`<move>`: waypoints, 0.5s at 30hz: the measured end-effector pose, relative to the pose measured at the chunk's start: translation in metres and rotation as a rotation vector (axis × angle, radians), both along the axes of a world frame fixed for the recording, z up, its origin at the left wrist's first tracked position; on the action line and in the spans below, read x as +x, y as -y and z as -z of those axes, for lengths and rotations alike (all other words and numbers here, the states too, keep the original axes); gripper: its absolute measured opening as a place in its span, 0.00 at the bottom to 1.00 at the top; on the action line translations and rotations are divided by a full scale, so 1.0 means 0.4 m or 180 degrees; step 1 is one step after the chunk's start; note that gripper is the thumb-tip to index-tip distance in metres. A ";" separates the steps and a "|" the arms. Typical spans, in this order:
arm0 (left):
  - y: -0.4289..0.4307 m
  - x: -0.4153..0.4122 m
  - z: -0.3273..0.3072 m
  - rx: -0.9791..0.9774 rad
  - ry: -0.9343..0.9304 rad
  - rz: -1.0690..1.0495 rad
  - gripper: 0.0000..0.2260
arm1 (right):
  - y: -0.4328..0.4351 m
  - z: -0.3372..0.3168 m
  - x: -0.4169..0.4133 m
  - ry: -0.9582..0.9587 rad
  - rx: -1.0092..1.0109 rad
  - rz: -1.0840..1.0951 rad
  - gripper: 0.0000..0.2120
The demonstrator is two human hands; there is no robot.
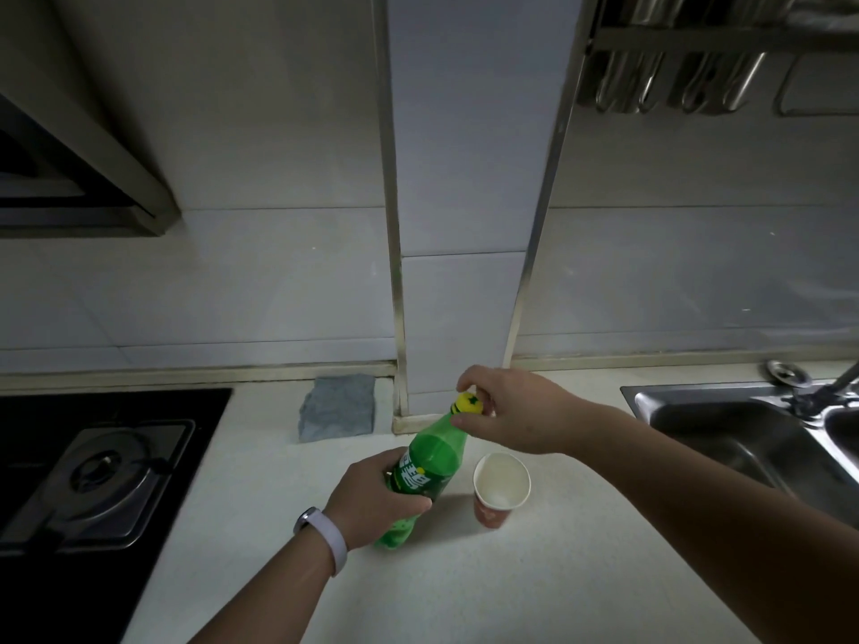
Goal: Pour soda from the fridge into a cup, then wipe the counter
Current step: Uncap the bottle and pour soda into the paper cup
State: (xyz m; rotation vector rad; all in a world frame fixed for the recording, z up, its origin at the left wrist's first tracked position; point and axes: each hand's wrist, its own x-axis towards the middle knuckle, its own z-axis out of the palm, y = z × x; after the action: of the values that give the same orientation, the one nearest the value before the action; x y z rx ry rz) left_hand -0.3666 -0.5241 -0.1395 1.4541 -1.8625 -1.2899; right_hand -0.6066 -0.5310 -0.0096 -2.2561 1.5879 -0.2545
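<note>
A green soda bottle (430,462) stands on the white counter (534,587), leaning slightly toward the wall. My left hand (376,502) is wrapped around its labelled middle. My right hand (511,411) pinches the yellow cap (467,403) at the top of the bottle with fingers and thumb. A red paper cup (499,490) with a white inside stands upright just right of the bottle; it looks empty. A grey cloth (338,408) lies flat by the wall, behind and left of the bottle.
A black gas hob (93,476) fills the counter's left side. A steel sink (743,434) with a tap (832,388) is at the right. A tiled pillar (460,318) juts out behind the bottle. A utensil rack (697,76) hangs top right, a range hood (69,169) top left.
</note>
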 end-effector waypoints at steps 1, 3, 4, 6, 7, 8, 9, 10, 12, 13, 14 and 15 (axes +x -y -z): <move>0.000 0.001 -0.001 0.0006 0.0012 0.0013 0.23 | 0.002 0.003 0.002 -0.0005 -0.0016 0.0014 0.16; 0.001 0.004 0.001 0.0027 0.0029 0.0019 0.23 | 0.002 0.009 0.001 0.0167 -0.0037 -0.0100 0.13; 0.002 0.007 0.002 0.0050 0.0032 -0.0001 0.23 | 0.001 0.010 0.001 0.0252 -0.0018 -0.0191 0.15; 0.004 0.011 0.005 0.0089 0.0037 -0.0037 0.23 | -0.001 0.010 0.001 0.0314 0.0079 -0.0205 0.22; 0.003 0.011 0.003 0.0098 0.0046 -0.0029 0.23 | -0.001 0.009 0.004 0.0280 0.0131 -0.0096 0.23; 0.002 0.010 0.001 0.0098 0.0061 -0.0007 0.22 | 0.000 0.009 0.005 0.0228 0.0163 0.0030 0.21; 0.000 0.009 -0.002 0.0093 0.0083 0.0020 0.22 | 0.003 0.009 0.006 0.0189 0.0163 0.0122 0.19; -0.001 0.008 -0.006 0.0087 0.0105 0.0040 0.22 | 0.006 0.009 0.005 0.0202 0.0147 0.0170 0.15; -0.005 0.006 -0.010 0.0094 0.0131 0.0041 0.22 | 0.006 0.008 0.001 0.0351 0.0154 0.0108 0.10; -0.006 0.006 -0.011 0.0104 0.0146 0.0035 0.22 | 0.004 0.005 -0.001 0.0400 0.0195 0.0027 0.09; -0.007 0.005 -0.012 0.0112 0.0172 0.0034 0.21 | 0.003 0.003 -0.004 0.0419 0.0235 -0.0051 0.10; -0.008 0.005 -0.013 0.0119 0.0205 0.0039 0.21 | 0.003 0.002 -0.009 0.0428 0.0256 -0.0105 0.10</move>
State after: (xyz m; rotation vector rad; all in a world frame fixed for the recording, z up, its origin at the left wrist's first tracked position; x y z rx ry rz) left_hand -0.3645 -0.5210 -0.1345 1.5226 -1.9007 -1.3047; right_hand -0.6102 -0.5323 -0.0105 -2.1547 1.4649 -0.3208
